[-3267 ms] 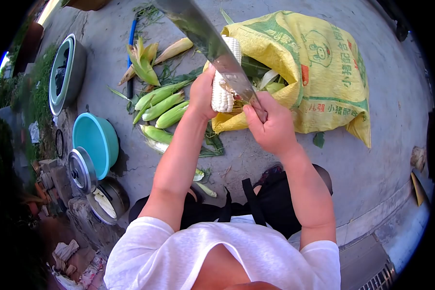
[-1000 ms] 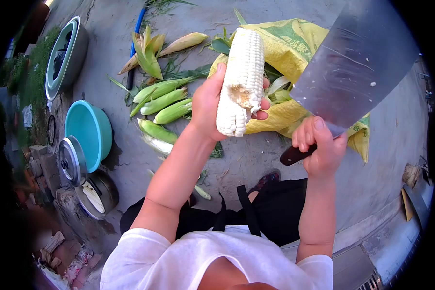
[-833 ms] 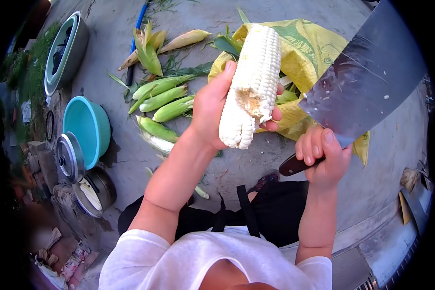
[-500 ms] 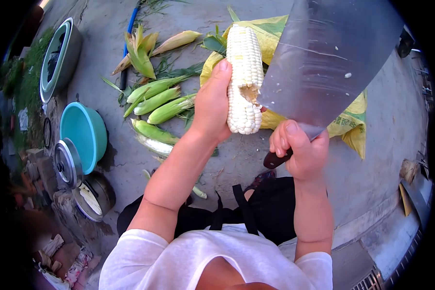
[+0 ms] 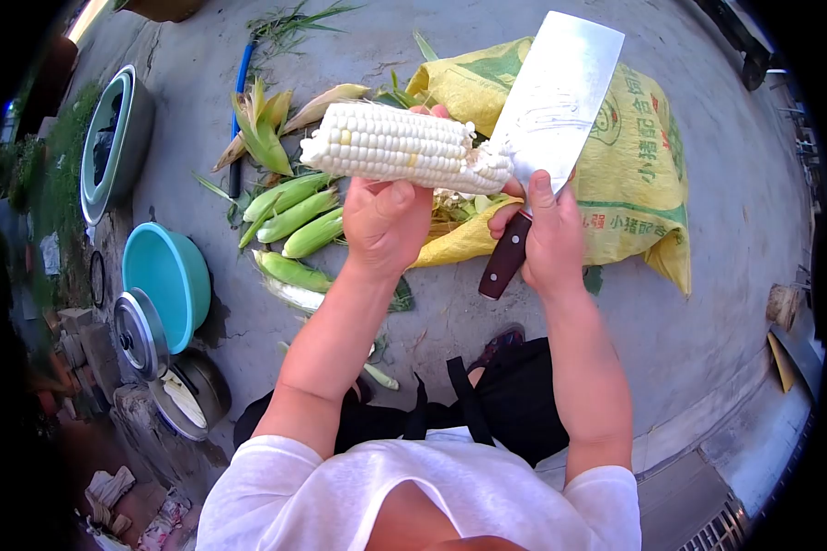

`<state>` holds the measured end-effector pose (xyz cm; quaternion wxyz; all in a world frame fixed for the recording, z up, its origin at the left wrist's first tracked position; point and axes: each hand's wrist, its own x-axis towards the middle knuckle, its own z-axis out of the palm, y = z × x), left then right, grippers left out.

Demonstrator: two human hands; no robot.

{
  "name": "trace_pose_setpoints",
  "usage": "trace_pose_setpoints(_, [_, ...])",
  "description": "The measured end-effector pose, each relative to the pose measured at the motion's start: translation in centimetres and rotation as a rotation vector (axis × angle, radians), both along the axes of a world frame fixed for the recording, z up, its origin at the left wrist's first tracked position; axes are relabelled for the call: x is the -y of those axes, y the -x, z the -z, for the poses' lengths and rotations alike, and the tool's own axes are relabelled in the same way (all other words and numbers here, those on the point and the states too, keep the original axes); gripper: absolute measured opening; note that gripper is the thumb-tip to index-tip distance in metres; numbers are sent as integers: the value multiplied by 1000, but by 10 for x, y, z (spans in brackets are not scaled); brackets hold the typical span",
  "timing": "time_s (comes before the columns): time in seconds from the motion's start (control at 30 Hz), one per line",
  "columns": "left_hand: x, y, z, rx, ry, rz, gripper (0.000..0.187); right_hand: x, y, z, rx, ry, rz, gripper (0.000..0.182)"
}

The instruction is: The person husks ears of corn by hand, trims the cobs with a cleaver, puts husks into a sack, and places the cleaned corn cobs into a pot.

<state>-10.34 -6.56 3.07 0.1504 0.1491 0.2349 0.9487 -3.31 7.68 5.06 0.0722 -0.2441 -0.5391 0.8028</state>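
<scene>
My left hand [image 5: 388, 220] is closed round a husked white ear of corn [image 5: 400, 145], held nearly level in front of me. Near its right end the corn has a rough, broken notch. My right hand [image 5: 553, 237] grips a cleaver [image 5: 560, 96] low on its dark riveted handle, blade pointing up and away. The blade's lower edge is right at the corn's damaged end; whether it touches cannot be made out. Wet smears and small bits mark the blade. Behind both hands lies a yellow woven sack [image 5: 629, 174] with green and red print.
Several green unhusked ears [image 5: 294, 213] lie on the concrete to the left, beside loose husks [image 5: 265, 124] and a blue pole [image 5: 244, 69]. Farther left stand a turquoise basin [image 5: 165, 280], a metal lid [image 5: 141, 335], a pot [image 5: 193, 395] and a large oval tub [image 5: 115, 147].
The corn has swung from upright to nearly level, its far end now to the left. The cleaver has moved away from the camera and its blade has turned, showing a bright flat face.
</scene>
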Motion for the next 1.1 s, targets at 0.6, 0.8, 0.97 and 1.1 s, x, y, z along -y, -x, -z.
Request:
trace_pose_setpoints(0.6, [45, 7, 3, 330, 163, 714, 74, -15, 24, 10, -113, -292, -4, 40])
trace_pose_setpoints(0.8, [38, 2, 20, 270, 467, 556, 81, -11, 17, -6, -132, -410, 52, 21])
trace_pose_setpoints(0.97, [41, 4, 34, 343, 488, 496, 72, 9, -17, -4, -139, -720, -248, 25])
trace_pose_setpoints(1.1, [38, 2, 45, 410, 615, 403, 54, 12, -17, 1, -426, -1149, -334, 37])
